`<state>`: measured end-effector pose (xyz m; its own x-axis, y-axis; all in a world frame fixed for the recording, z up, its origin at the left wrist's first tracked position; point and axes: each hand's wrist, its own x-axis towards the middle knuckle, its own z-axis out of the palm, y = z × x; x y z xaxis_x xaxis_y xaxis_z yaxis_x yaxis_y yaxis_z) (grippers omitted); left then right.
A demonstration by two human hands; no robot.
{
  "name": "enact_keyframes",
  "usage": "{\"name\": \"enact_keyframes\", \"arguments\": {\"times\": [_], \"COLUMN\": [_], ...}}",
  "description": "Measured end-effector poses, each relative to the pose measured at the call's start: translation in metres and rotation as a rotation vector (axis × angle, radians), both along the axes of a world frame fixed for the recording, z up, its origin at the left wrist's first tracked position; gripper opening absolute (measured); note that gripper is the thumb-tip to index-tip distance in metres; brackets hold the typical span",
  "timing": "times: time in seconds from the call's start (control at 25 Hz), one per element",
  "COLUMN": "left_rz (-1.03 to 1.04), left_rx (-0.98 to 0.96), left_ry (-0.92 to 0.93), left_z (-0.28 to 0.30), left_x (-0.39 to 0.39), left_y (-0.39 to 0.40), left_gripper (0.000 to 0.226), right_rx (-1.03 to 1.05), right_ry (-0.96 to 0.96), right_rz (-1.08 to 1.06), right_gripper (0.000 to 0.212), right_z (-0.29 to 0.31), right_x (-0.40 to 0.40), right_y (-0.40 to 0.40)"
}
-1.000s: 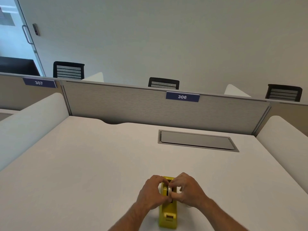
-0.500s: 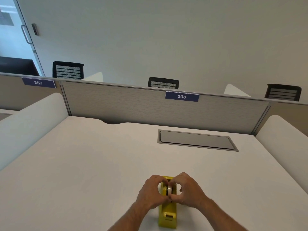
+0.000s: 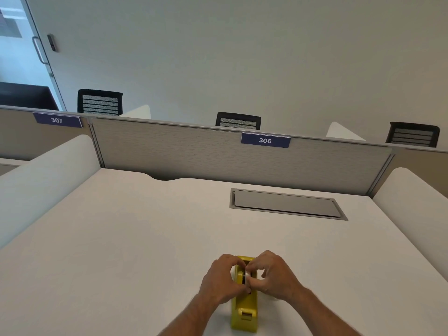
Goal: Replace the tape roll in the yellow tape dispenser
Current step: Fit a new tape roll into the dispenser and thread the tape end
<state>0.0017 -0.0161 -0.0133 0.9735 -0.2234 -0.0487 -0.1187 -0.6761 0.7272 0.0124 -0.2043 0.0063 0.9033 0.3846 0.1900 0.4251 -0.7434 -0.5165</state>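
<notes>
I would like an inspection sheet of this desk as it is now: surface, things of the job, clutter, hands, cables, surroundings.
Surface: white desk, with a closed grey hatch set into it at the back right.
Job's things: yellow tape dispenser stands near the front edge; a tape roll sits at its cradle.
Clutter: nothing seen.
Hands: left hand and right hand both pinch the roll from either side; whether it is fully seated cannot be told.
Cables: nothing seen.
Surroundings: grey partition with a label 306; black chairs behind it; glass door at far left.
</notes>
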Motion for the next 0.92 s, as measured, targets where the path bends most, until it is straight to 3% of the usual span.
{"name": "enact_keyframes", "arguments": {"times": [0.48,0.68,0.92], "left_rz": [-0.01,-0.009,0.007], "left_rx": [0.016,0.032,0.042], "left_ry": [-0.003,0.002,0.01], "left_z": [-0.0035,-0.0061,-0.0036], "left_x": [0.0018,0.0009,0.0012], "left_y": [-0.0014,-0.0024,-0.0038], "left_gripper": [0.056,0.063,0.065], "right_rx": [0.038,-0.053,-0.013], "right_ry": [0.013,0.036,0.075], "right_rz": [0.012,0.037,0.034], "right_gripper": [0.014,0.041,0.03], "right_z": [0.0039,0.0044,0.0045], "right_x": [0.0024,0.0014,0.0021], "right_y": [-0.003,-0.0025,-0.0023]}}
